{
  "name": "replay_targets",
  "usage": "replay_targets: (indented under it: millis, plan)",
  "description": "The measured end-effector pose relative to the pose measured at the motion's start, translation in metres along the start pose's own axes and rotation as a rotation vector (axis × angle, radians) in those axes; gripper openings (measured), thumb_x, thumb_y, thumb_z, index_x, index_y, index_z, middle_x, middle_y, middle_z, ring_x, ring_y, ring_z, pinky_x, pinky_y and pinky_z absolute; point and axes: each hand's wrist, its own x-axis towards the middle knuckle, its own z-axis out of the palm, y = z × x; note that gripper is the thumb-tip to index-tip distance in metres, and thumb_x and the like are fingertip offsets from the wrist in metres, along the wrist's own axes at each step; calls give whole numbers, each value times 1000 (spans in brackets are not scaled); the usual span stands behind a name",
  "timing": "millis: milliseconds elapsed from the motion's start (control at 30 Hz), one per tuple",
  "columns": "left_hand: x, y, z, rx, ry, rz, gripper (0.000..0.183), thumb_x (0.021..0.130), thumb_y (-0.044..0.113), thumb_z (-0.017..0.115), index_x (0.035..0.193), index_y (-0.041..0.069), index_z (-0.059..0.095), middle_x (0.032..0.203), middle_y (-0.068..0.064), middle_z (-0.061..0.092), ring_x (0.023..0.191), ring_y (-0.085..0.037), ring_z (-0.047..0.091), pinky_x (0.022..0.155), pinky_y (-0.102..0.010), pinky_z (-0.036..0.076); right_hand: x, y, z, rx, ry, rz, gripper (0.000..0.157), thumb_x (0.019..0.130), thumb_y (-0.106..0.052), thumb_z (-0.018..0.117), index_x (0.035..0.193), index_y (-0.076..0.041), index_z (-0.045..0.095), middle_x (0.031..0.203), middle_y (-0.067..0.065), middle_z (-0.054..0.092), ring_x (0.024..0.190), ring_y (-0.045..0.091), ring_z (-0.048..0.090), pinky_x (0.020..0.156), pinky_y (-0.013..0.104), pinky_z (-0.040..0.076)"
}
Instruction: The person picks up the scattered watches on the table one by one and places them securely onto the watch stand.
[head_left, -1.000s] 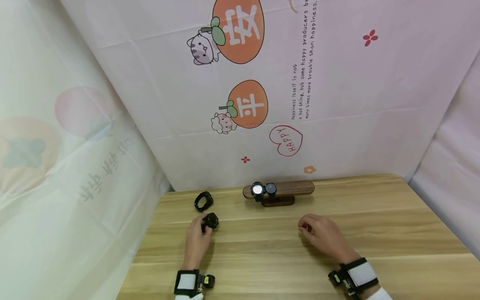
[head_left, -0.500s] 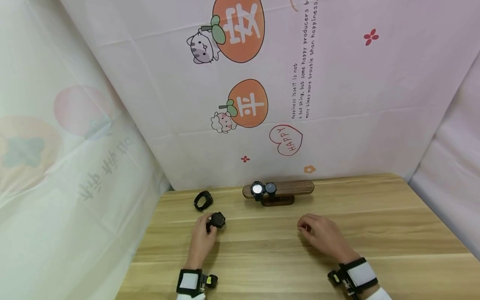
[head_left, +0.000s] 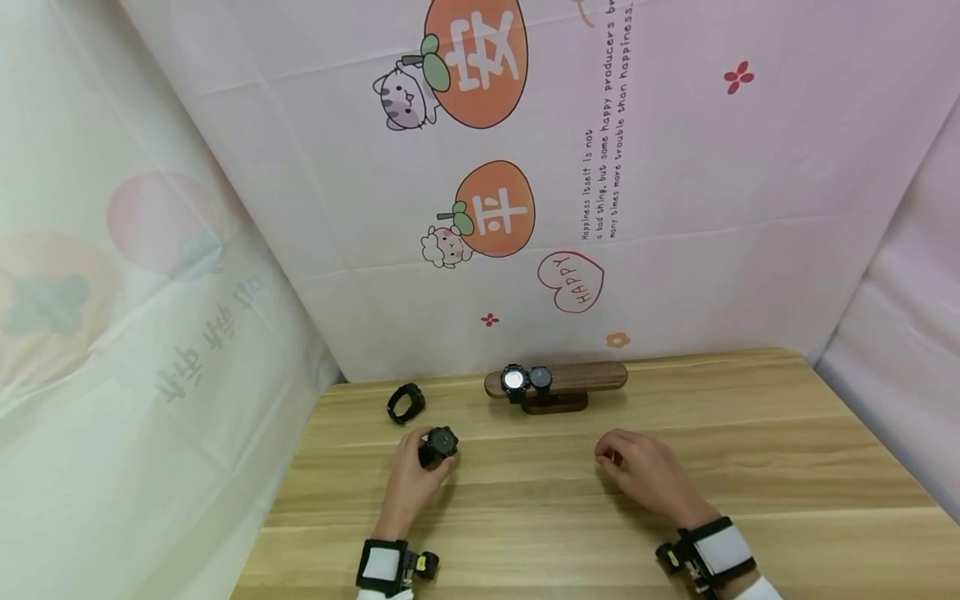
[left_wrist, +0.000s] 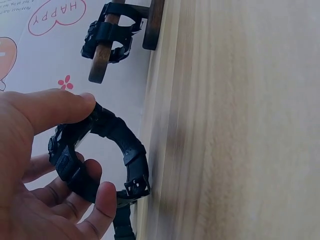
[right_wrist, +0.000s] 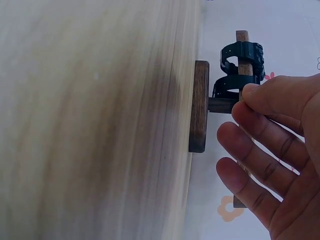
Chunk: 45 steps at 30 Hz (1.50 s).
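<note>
My left hand (head_left: pixel 408 485) pinches a black wristwatch (head_left: pixel 444 442) with a round dark face, thumb on one side and fingers on the other. In the left wrist view its strap (left_wrist: pixel 135 150) is buckled into a loop, close over the tabletop. Another black watch (head_left: pixel 418 401) lies on the table just beyond that hand. My right hand (head_left: pixel 651 477) is held at the right, fingers loosely bent and holding nothing; in the right wrist view thumb and index fingertips meet. Ahead is a dark wooden watch stand (head_left: pixel 592 377), carrying a bright-faced watch (head_left: pixel 514 380) and a dark-faced watch (head_left: pixel 541 379) at its left end.
The wood-grain table (head_left: pixel 540 517) ends at the back against a white printed cloth (head_left: pixel 675 275). More white cloth (head_left: pixel 135 400) hangs along the left side, and another sheet (head_left: pixel 907 333) on the right. The stand's foot (head_left: pixel 555 403) sits near the back edge.
My left hand has moved a little to the right with the watch, and the watch's face has turned more into view. The right hand and the stand have stayed put.
</note>
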Motion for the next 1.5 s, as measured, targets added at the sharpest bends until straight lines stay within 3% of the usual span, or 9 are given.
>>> replay_targets:
  millis: [333, 467, 633, 933, 1133, 1500]
  plan:
    - [0, 5, 6, -9, -2, 54, 61, 90, 17, 87, 143, 0, 59, 136, -20, 60, 127, -38, 64, 102, -51, 60, 0, 1, 0, -7, 3, -6, 19, 84, -8, 90, 92, -20, 77, 91, -13, 74, 75, -4, 62, 63, 19, 54]
    - [1, 7, 9, -3, -4, 69, 60, 90, 17, 87, 141, 2, 61, 131, -17, 58, 117, -32, 66, 85, -35, 64, 0, 2, 1, -12, 14, -15, 19, 84, -9, 90, 91, -21, 77, 90, -13, 74, 75, -4, 62, 63, 19, 54]
    - [0, 12, 11, -8, -9, 96, 57, 88, 17, 88, 139, 4, 65, 124, -13, 55, 105, -23, 62, 70, -19, 56, 1, 2, 3, -18, 24, -15, 19, 83, -10, 91, 90, -21, 77, 90, -14, 74, 75, -5, 62, 63, 18, 55]
    - [-3, 19, 20, -20, -24, 156, 54, 87, 21, 89, 135, 8, 68, 121, -4, 57, 91, -11, 58, 69, -19, 55, 0, 1, 3, -59, 53, -48, 21, 81, -10, 92, 91, -21, 78, 92, -11, 75, 83, 4, 66, 67, 24, 59]
    - [-4, 24, 25, -45, -32, 213, 52, 87, 19, 88, 134, 9, 68, 119, -3, 57, 89, -10, 57, 70, -20, 58, 1, 0, 4, -57, 48, -47, 20, 81, -11, 92, 91, -22, 78, 92, -12, 75, 84, 4, 66, 68, 24, 59]
    - [-7, 34, 36, -75, -90, 273, 52, 88, 18, 86, 136, 9, 68, 121, -2, 57, 104, -15, 61, 76, -23, 61, 4, -6, 4, -57, 44, -82, 20, 82, -12, 93, 93, -20, 78, 93, -11, 75, 84, 3, 67, 69, 23, 60]
